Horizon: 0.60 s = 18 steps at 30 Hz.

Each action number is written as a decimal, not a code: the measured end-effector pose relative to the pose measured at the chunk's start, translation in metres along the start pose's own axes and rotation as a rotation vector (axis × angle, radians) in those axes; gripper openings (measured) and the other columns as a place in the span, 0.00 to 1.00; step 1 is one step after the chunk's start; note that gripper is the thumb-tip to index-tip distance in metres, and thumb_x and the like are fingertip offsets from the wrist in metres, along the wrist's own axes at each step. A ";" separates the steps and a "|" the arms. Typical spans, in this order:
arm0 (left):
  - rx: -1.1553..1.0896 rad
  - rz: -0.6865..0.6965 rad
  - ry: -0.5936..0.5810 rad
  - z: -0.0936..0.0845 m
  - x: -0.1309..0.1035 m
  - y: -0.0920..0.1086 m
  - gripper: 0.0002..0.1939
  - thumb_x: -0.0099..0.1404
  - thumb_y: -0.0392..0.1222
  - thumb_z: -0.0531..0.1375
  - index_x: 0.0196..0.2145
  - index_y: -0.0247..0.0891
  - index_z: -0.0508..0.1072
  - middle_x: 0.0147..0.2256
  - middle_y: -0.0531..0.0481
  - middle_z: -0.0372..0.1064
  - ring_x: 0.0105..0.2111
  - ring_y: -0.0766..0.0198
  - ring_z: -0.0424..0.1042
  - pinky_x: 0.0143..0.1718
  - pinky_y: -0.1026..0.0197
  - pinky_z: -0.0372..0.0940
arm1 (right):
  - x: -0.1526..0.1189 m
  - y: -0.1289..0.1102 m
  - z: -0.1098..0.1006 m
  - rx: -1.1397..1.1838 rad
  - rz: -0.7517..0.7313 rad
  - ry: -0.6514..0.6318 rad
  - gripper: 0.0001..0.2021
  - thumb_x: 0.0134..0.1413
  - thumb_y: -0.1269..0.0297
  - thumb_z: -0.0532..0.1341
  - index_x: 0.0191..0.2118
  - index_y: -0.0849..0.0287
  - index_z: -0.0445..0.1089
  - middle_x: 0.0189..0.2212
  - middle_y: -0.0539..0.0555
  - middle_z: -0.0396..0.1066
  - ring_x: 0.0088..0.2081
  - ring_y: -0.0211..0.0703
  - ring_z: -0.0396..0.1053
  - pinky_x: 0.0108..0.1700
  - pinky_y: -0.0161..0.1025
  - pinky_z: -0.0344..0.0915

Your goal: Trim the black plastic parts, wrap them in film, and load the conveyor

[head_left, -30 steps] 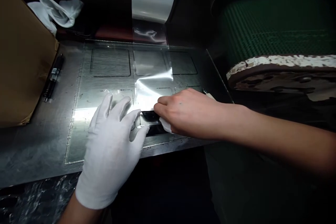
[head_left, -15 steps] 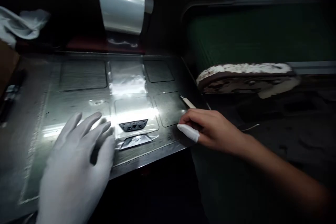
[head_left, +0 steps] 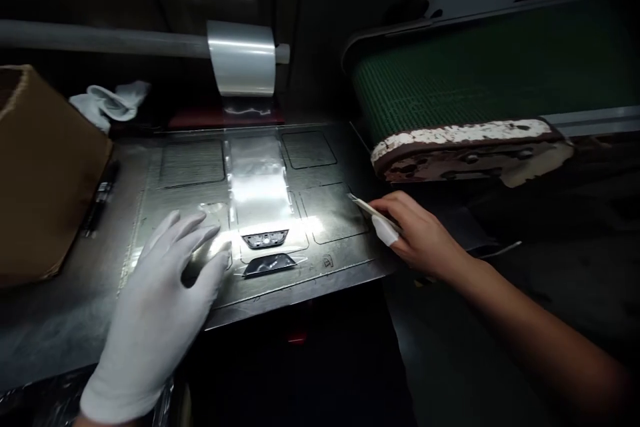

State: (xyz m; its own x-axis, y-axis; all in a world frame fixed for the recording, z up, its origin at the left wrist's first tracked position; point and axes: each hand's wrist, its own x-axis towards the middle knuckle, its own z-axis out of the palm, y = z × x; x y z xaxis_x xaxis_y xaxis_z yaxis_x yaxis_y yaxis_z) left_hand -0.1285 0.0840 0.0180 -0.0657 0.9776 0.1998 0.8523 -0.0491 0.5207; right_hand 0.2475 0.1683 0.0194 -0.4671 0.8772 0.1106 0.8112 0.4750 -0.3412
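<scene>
My left hand, in a white glove, hovers palm-down with fingers apart over the left part of a metal plate scored with rounded outlines. In my bare right hand, with a white cover on the thumb, is a slim pale-handled craft knife. Its metal tip points up-left, over the plate's right side. Between the hands runs a strip of clear film. A small dark trapezoid part with moulded detail lies at its near end. Just below is a glossy black trapezoid piece.
A film roll hangs on a horizontal bar behind the plate. On the left stand a cardboard box, a crumpled white cloth or glove and a dark pen-like item. A green conveyor belt juts in from the right.
The view has shifted, so the bench appears farther right and the box shows fully. In my right hand the knife has turned to lie along the fingers. My left hand remains open.
</scene>
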 end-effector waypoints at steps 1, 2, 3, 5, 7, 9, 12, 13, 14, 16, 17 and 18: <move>0.008 0.039 -0.017 0.000 0.004 -0.002 0.20 0.72 0.53 0.59 0.58 0.47 0.74 0.66 0.48 0.66 0.71 0.40 0.54 0.68 0.29 0.58 | 0.002 -0.005 -0.002 0.039 -0.046 0.029 0.17 0.65 0.71 0.57 0.58 0.58 0.68 0.51 0.60 0.69 0.50 0.49 0.71 0.50 0.46 0.71; 0.015 0.076 -0.039 0.000 0.008 -0.005 0.19 0.72 0.52 0.60 0.57 0.47 0.74 0.66 0.49 0.65 0.72 0.41 0.52 0.68 0.30 0.58 | 0.006 -0.012 -0.003 0.080 -0.100 0.030 0.17 0.67 0.70 0.57 0.59 0.57 0.67 0.53 0.60 0.69 0.51 0.48 0.71 0.51 0.45 0.70; 0.022 0.114 -0.066 0.000 0.012 -0.007 0.19 0.72 0.52 0.60 0.57 0.47 0.74 0.65 0.49 0.66 0.72 0.41 0.51 0.69 0.31 0.57 | 0.010 -0.021 -0.004 0.114 -0.159 0.005 0.18 0.67 0.70 0.57 0.60 0.57 0.66 0.53 0.60 0.69 0.52 0.47 0.71 0.51 0.44 0.70; 0.040 0.177 -0.118 0.001 0.017 -0.008 0.17 0.71 0.50 0.61 0.54 0.46 0.75 0.64 0.49 0.67 0.71 0.42 0.52 0.69 0.32 0.57 | 0.022 -0.041 -0.006 0.135 -0.277 -0.098 0.20 0.67 0.72 0.56 0.63 0.58 0.65 0.51 0.58 0.72 0.50 0.47 0.71 0.50 0.44 0.69; 0.055 0.215 -0.161 0.002 0.021 -0.008 0.12 0.71 0.48 0.61 0.49 0.43 0.76 0.61 0.47 0.69 0.68 0.44 0.57 0.67 0.37 0.60 | 0.037 -0.063 -0.005 0.092 -0.375 -0.193 0.24 0.64 0.74 0.57 0.64 0.60 0.66 0.48 0.58 0.74 0.48 0.48 0.71 0.49 0.45 0.68; 0.066 0.229 -0.185 0.002 0.022 -0.006 0.08 0.71 0.45 0.61 0.45 0.42 0.77 0.58 0.46 0.69 0.64 0.46 0.61 0.64 0.42 0.64 | 0.052 -0.084 -0.003 0.030 -0.440 -0.256 0.27 0.58 0.77 0.58 0.63 0.61 0.67 0.46 0.57 0.75 0.47 0.50 0.71 0.47 0.45 0.67; 0.083 0.237 -0.184 0.003 0.023 -0.004 0.07 0.70 0.44 0.61 0.44 0.43 0.77 0.57 0.47 0.69 0.63 0.47 0.61 0.62 0.43 0.64 | 0.072 -0.108 0.003 -0.028 -0.461 -0.354 0.31 0.51 0.80 0.57 0.62 0.58 0.70 0.45 0.54 0.75 0.44 0.48 0.72 0.41 0.42 0.64; 0.088 0.235 -0.183 0.003 0.023 -0.004 0.07 0.70 0.44 0.62 0.44 0.43 0.77 0.57 0.47 0.69 0.63 0.47 0.61 0.62 0.43 0.64 | 0.077 -0.114 0.006 -0.048 -0.457 -0.381 0.32 0.51 0.81 0.57 0.62 0.56 0.71 0.44 0.53 0.75 0.42 0.47 0.73 0.38 0.41 0.62; 0.091 0.231 -0.184 0.004 0.023 -0.004 0.07 0.69 0.44 0.62 0.43 0.43 0.77 0.57 0.47 0.69 0.63 0.47 0.61 0.62 0.43 0.63 | 0.082 -0.119 0.009 -0.069 -0.456 -0.404 0.32 0.51 0.80 0.57 0.62 0.54 0.71 0.44 0.53 0.75 0.41 0.47 0.73 0.36 0.40 0.60; 0.094 0.218 -0.190 0.004 0.024 -0.004 0.06 0.69 0.43 0.62 0.43 0.44 0.77 0.57 0.48 0.69 0.63 0.46 0.61 0.62 0.42 0.63 | 0.089 -0.126 0.014 -0.111 -0.467 -0.435 0.30 0.54 0.79 0.56 0.61 0.53 0.71 0.44 0.53 0.75 0.40 0.46 0.73 0.33 0.39 0.56; 0.098 0.212 -0.196 0.005 0.024 -0.005 0.06 0.69 0.43 0.61 0.42 0.44 0.77 0.58 0.48 0.69 0.63 0.45 0.61 0.63 0.41 0.63 | 0.091 -0.128 0.016 -0.126 -0.477 -0.445 0.29 0.55 0.79 0.56 0.61 0.53 0.71 0.44 0.53 0.76 0.39 0.45 0.73 0.33 0.39 0.55; 0.103 0.208 -0.200 0.005 0.024 -0.005 0.06 0.69 0.44 0.61 0.42 0.44 0.77 0.58 0.48 0.69 0.64 0.45 0.60 0.63 0.41 0.63 | 0.092 -0.129 0.018 -0.135 -0.485 -0.452 0.28 0.57 0.78 0.56 0.61 0.53 0.71 0.44 0.53 0.76 0.39 0.45 0.73 0.32 0.39 0.54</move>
State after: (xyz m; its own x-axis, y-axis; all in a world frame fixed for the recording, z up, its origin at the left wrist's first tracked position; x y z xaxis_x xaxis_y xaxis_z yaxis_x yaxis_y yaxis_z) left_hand -0.1320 0.1091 0.0162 0.2103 0.9702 0.1204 0.8856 -0.2413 0.3968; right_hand 0.0938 0.1867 0.0570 -0.8669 0.4612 -0.1894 0.4957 0.8379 -0.2285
